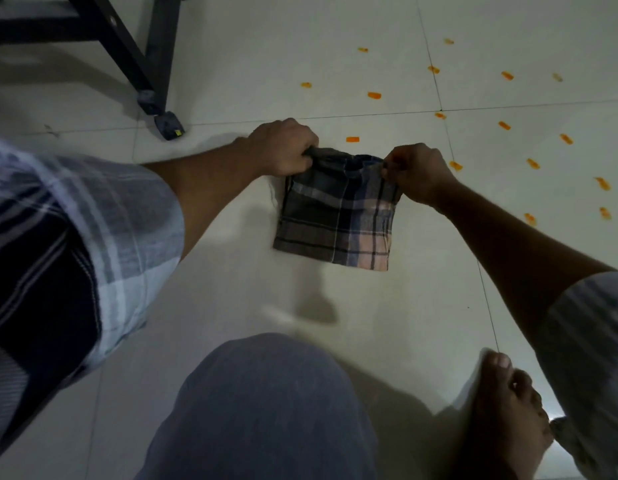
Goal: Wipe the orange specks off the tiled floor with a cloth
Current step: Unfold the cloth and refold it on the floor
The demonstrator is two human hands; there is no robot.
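A plaid cloth (337, 220), folded into a rough square, hangs between my two hands just above the pale tiled floor (252, 64). My left hand (283, 147) grips its top left corner in a closed fist. My right hand (418, 171) pinches the top right corner. Several orange specks lie scattered on the tiles beyond and to the right of the cloth; the nearest ones are one speck (352, 139) just above the cloth and another (455, 165) beside my right hand.
A black furniture frame with a capped foot (169, 124) stands at the upper left. My knee in grey trousers (266, 403) fills the bottom centre, and my bare foot (508, 410) rests on the floor at the lower right.
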